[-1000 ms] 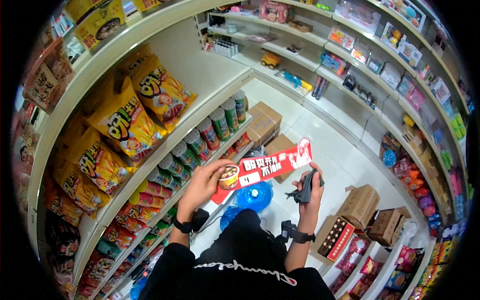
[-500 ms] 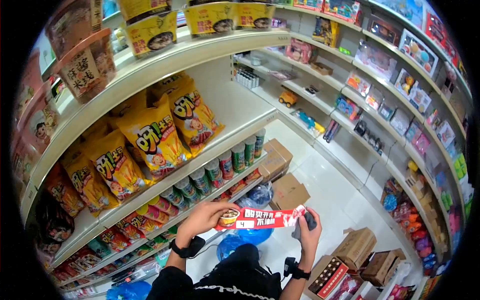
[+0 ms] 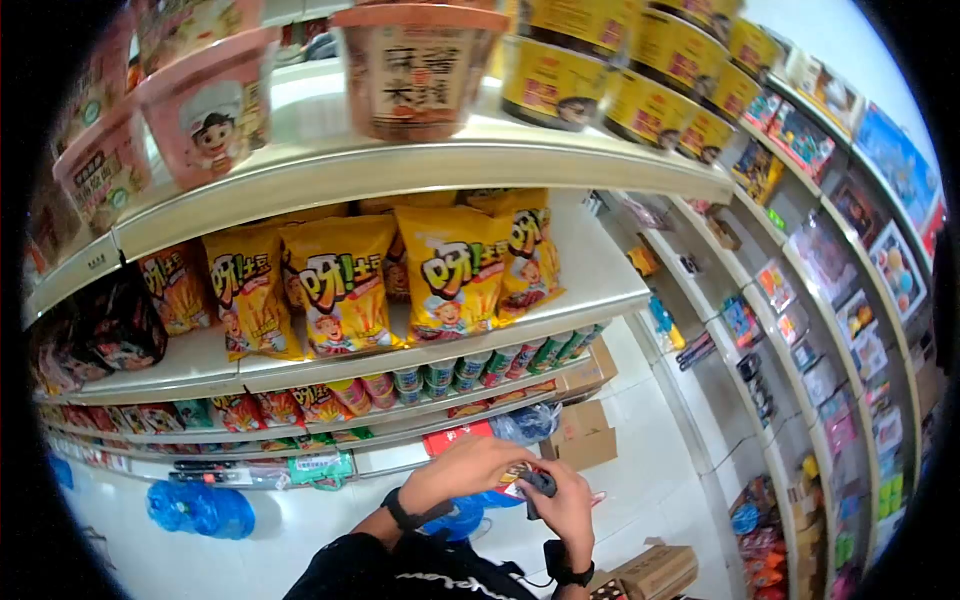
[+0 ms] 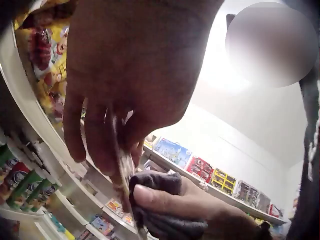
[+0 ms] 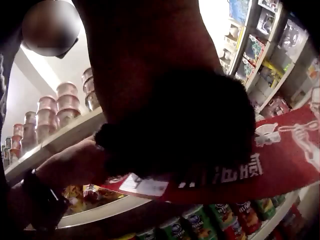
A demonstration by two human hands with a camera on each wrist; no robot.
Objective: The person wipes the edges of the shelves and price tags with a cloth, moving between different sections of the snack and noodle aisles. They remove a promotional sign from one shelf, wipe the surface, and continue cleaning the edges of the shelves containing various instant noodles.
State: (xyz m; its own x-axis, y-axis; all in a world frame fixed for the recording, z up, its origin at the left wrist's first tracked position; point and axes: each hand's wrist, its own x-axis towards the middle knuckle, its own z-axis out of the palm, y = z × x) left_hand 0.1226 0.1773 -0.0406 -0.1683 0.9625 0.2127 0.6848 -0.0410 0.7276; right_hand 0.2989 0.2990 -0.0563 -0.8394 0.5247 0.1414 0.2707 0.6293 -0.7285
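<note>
Both hands are together over the floor, low in the head view. The left hand (image 3: 478, 468) pinches a red printed strip (image 5: 225, 182), which shows edge-on in the left wrist view. My right hand (image 3: 568, 508) grips a dark grey cloth (image 3: 538, 482), its thumb pressed on the cloth, against the strip. White characters and a white label show on the strip in the right wrist view, where the cloth covers part of it. The left fingers lie along the strip's other side in the left wrist view.
Yellow snack bags (image 3: 345, 285) stand on the shelf ahead, with cans (image 3: 470, 370) below and tubs (image 3: 415, 75) above. Blue bottles (image 3: 200, 508) and cardboard boxes (image 3: 585, 435) are on the floor. Toy shelves (image 3: 820, 330) run along the right.
The head view has turned left toward the snack shelf. The hands have come closer together, and the strip, spread wide between them before, is now mostly hidden by them.
</note>
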